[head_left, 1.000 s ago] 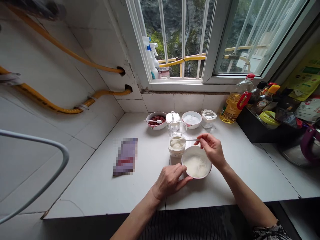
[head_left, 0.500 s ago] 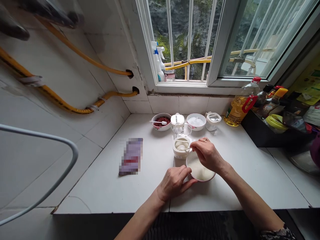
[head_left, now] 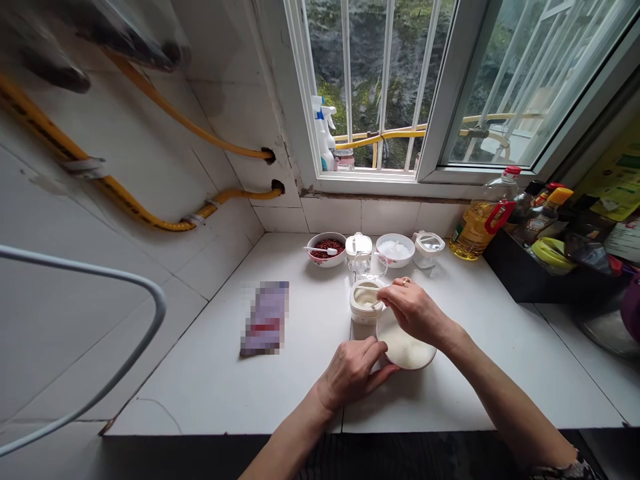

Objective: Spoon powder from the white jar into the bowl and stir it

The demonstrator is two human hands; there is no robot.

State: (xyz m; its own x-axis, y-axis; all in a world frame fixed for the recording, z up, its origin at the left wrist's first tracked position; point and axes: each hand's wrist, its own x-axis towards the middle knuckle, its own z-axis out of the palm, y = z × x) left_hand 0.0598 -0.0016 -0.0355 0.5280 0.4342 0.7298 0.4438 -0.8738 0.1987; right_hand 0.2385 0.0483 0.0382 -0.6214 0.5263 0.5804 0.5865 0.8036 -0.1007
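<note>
My left hand (head_left: 354,373) grips the near-left rim of a bowl (head_left: 409,348) of pale, fine white grains. Over that bowl, my right hand (head_left: 413,310) is closed in a pinch on the handle of a small white spoon (head_left: 376,303). The spoon's tip is in the mouth of a white jar (head_left: 365,310), which stands just behind and left of the bowl and holds pale contents. A clear lid (head_left: 370,265) stands raised behind the jar. The far part of the bowl is hidden under my right hand.
Along the back stand a bowl of dark red beans (head_left: 326,251) with a white spoon, a white lidded jar (head_left: 359,247), a bowl of white crystals (head_left: 395,251) and a clear jar (head_left: 428,249). An oil bottle (head_left: 475,223) and a black box (head_left: 515,273) are right; a blurred purple packet (head_left: 265,319) lies left.
The spoon's tip sits slightly lower in the jar, its handle more tilted. My left hand keeps its grip on the bowl. The whole view has shifted a little.
</note>
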